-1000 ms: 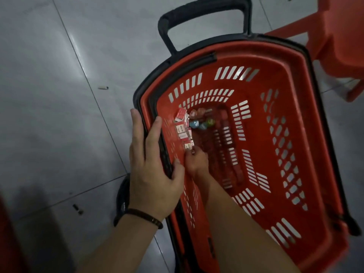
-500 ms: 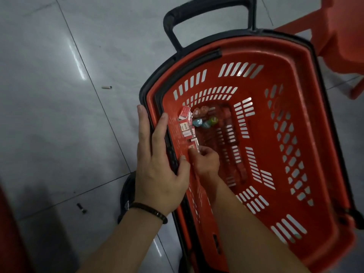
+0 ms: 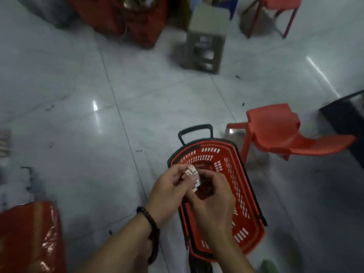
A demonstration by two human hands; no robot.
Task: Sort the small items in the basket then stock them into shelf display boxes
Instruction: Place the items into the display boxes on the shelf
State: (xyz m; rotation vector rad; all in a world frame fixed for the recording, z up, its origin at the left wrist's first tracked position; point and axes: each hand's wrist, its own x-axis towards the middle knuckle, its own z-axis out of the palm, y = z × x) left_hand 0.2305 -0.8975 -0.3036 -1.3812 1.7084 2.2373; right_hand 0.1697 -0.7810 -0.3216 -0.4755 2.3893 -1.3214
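A red plastic shopping basket with a black handle stands on the tiled floor below me. Both hands are raised above its near-left part. My left hand grips a small stack of white and red packets between curled fingers and thumb. My right hand is curled beside it, its fingertips on the lower packets of the same bunch. The view is blurred, so the items left in the basket's bottom cannot be made out.
A red plastic chair lies just right of the basket. A beige stool and red crates stand farther back. A red shiny bag is at the lower left, and a dark box at the right edge.
The view has pulled far back from the basket. My left hand left the rim and now holds packets; my right hand came up out of the basket with packets to meet it.
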